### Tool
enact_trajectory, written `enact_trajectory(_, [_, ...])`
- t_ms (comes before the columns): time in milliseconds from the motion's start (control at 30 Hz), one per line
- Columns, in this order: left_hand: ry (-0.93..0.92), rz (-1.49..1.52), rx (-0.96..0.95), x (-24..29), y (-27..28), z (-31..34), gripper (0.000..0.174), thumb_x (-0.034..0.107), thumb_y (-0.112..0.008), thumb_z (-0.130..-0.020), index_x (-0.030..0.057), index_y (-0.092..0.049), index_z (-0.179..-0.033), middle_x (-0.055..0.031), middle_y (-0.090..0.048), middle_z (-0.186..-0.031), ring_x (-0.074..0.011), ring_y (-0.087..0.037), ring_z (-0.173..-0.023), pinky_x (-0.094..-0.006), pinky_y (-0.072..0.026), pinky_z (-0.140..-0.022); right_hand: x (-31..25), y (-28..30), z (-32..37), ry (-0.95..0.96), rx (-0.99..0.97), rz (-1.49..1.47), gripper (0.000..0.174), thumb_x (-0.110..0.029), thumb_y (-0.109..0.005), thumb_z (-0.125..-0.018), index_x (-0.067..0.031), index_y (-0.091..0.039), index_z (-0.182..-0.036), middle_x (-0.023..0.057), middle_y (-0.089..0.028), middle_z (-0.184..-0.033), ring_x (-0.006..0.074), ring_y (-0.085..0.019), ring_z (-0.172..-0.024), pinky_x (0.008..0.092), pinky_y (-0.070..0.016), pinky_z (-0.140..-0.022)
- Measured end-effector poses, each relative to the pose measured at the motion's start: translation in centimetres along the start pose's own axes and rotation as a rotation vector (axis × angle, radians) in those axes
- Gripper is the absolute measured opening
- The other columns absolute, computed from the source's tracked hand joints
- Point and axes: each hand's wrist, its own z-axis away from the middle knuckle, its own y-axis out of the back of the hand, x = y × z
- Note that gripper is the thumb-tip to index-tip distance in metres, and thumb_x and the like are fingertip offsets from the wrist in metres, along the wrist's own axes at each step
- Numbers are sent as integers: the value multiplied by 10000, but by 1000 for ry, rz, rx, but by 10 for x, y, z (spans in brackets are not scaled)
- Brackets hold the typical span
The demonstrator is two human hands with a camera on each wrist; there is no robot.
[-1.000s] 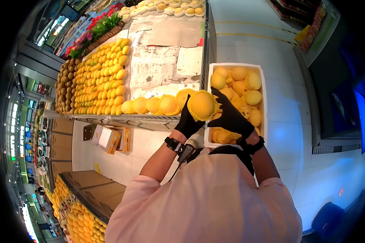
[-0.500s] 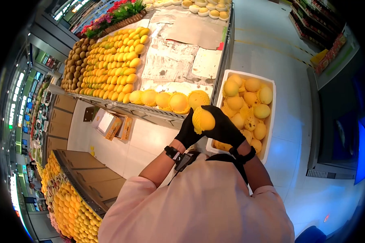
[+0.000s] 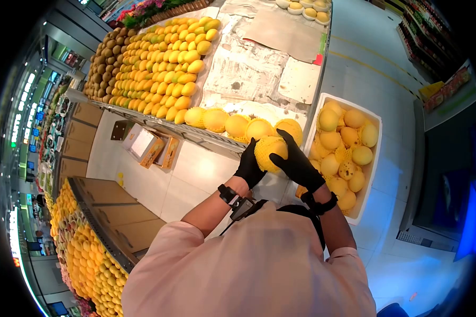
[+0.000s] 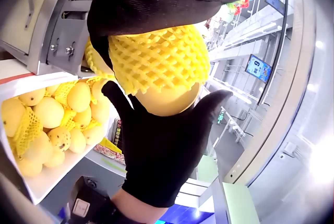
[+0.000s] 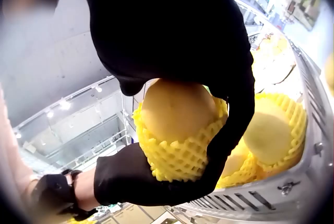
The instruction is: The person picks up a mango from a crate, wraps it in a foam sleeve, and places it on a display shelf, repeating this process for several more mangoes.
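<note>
A yellow melon (image 3: 270, 154) in a yellow foam net sleeve is held between both black-gloved hands, in front of the display stand's edge. My left hand (image 3: 250, 167) grips it from the left, fingers curled round the net, as the left wrist view shows. On the other side my right hand (image 3: 303, 167) cups it between thumb and fingers. The right wrist view shows the melon's bare end (image 5: 175, 109) above the net sleeve (image 5: 177, 156). Just beyond the hands, a row of netted melons (image 3: 259, 129) lines the stand's edge.
To the right is a white foam box (image 3: 377, 142) of yellow melons (image 3: 362, 155), some netted. Rows of mangoes (image 3: 164, 68) and brown round fruit (image 3: 103, 68) lie on the stand's left. Open cartons (image 3: 143, 146) sit on the floor at left. Cardboard (image 3: 280, 34) covers part of the stand.
The right hand, earlier apart from the melon near the box, has come onto it. The melon has been turned, with more net facing up. The head view has swung, shifting stand and box rightward.
</note>
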Motion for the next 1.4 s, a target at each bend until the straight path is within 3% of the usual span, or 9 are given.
enact_trajectory(233, [-66, -155, 30, 49, 14, -20, 408, 385, -457, -1025, 54, -574, -1233, -57, -652, -1123, -170, -625, -1007, -300, -499, -869, -46, -26, -46, -76, -11, 74, 783, -200, -747, -826, -33, -326, -1464, 171, -456, -1418, 274, -450, -1303, 364, -371, -1082])
enact_trajectory(467, [-151, -244, -176, 109, 41, -38, 230, 139, -479, -995, 28, -602, -1154, -80, -658, -1089, -144, -633, -982, -289, -509, -870, -77, -71, -96, -176, 76, 238, 720, -228, -803, -752, -13, -473, -1355, 181, -571, -1308, 301, -566, -1194, 369, -450, -1004])
enact_trajectory(567, [-572, -1057, -360, 155, 38, -31, 230, 135, -478, -992, 25, -601, -1153, -84, -656, -1095, -151, -635, -993, -296, -509, -882, -76, -86, -118, -123, 112, 114, 701, -190, -810, -759, -12, -474, -1348, 140, -565, -1306, 239, -528, -1217, 347, -419, -1034])
enact_trajectory(733, [109, -97, -274, 187, 57, -59, 363, 274, -445, -1041, 4, -538, -1265, -65, -629, -1182, -171, -603, -1084, -285, -469, -944, -85, -114, -151, -110, 98, 210, 681, -184, -808, -761, -9, -481, -1333, 135, -557, -1307, 228, -514, -1217, 339, -398, -1047])
enact_trajectory(900, [-386, -617, -177, 229, 79, -69, 359, 252, -413, -1037, 44, -522, -1309, -58, -600, -1206, -135, -572, -1107, -283, -451, -961, -76, -125, -195, -152, 139, 191, 595, -190, -790, -775, 7, -524, -1270, 130, -600, -1215, 233, -573, -1126, 337, -447, -978])
enact_trajectory(1033, [-264, -469, -165, 276, 111, -54, 291, 188, -469, -997, 73, -557, -1250, -55, -652, -1109, -140, -640, -1001, -290, -506, -886, -84, -125, -235, -422, 137, -321, 414, -171, -722, -863, -9, -557, -1206, 99, -636, -1082, 162, -632, -966, 296, -537, -797])
enact_trajectory(1200, [-282, -583, -114, 304, 157, -52, 264, 183, -507, -984, 56, -587, -1201, -38, -659, -1050, -131, -647, -924, -269, -522, -818, -91, -148, -293, -554, 151, -156, 447, -234, -759, -822, 0, -567, -1151, 108, -640, -1023, 175, -654, -809, 313, -569, -653])
enact_trajectory(1300, [-322, -705, -111, 299, 170, -49, 267, 222, -542, -979, 72, -598, -1192, -18, -638, -1073, -117, -619, -919, -269, -512, -819, -47, -156, -326, -350, 98, 92, 520, -270, -775, -786, -11, -545, -1175, 146, -642, -1034, 247, -679, -822, 387, -603, -567])
enact_trajectory(1400, [-243, -659, -88, 296, 168, -47, 286, 247, -561, -977, 78, -596, -1205, -12, -616, -1132, -113, -603, -967, -272, -510, -829, -55, -190, -356, -615, 90, 313, 601, -348, -774, -750, 2, -533, -1175, 205, -637, -1085, 331, -694, -887, 430, -620, -564])
